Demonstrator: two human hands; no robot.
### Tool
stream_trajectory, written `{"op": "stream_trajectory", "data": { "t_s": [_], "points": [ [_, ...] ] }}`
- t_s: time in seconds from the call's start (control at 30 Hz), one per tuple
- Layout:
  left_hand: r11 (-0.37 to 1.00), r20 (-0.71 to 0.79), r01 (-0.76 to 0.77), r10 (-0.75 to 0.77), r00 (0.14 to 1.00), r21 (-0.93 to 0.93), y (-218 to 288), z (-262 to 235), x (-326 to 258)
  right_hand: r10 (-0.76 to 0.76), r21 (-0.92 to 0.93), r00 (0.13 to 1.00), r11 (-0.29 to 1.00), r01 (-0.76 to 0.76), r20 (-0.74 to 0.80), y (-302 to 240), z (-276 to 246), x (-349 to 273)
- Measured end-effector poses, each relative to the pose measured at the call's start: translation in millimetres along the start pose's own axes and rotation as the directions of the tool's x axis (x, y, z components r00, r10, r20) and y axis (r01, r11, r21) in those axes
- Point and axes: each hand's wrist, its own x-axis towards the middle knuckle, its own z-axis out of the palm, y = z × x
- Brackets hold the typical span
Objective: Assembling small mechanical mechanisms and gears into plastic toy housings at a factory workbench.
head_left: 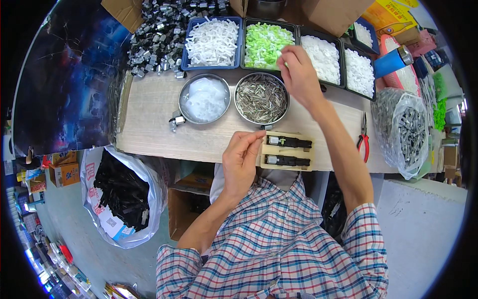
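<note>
While the right hand reached out over the far side of the pale wooden bench, its fingertips were pinched together at the edge of the black tray of bright green plastic clips. Grip clenched; whether it actually had a clip, can't tell, too small.

Left hand sat near the bench's front edge, fingers curled with thumb and forefinger closed together just beside the small wooden jig. Can't tell if anything was between them. Jig carried two black oblong parts, one behind the other, lying flat.

Between the hands: round steel bowl of thin metal pins, right under the right wrist. Next to it on the left, round steel bowl of clear plastic pieces.

Back row, left to right: heap of grey metal clamps, blue tray of white plastic clips, the green tray, then two black trays of white parts.

Red-handled pliers lay on the bench right of the right forearm, clear plastic bag of metal parts beyond them. White sack of black parts stood on the floor, lower left.
</note>
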Motion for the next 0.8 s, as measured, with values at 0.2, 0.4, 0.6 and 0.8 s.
{"op": "stream_trajectory", "data": {
  "t_s": [0.2,0.4,0.6,0.8],
  "points": [
    [0.911,-0.005,0.139,-0.152,0.988,-0.388,7.4,10.5,6.1,0.495,0.568,0.864,0.686,-0.455,0.094,-101.9,-32.2,-83.1],
    [0.877,0.102,0.233,-0.209,0.973,-0.419,2.3,20.7,-5.9,0.675,0.554,0.729,0.566,-0.611,0.115,-141.0,-45.2,-117.6],
    [0.908,0.110,0.230,-0.204,0.973,-0.349,-2.3,26.4,-12.3,0.639,0.485,0.764,0.642,-0.594,0.089,-142.0,-49.1,-126.9],
    [0.931,0.116,0.237,-0.212,0.970,-0.278,-4.8,26.7,-15.7,0.599,0.443,0.797,0.696,-0.565,0.075,-143.1,-46.8,-132.7]
  ]
}}
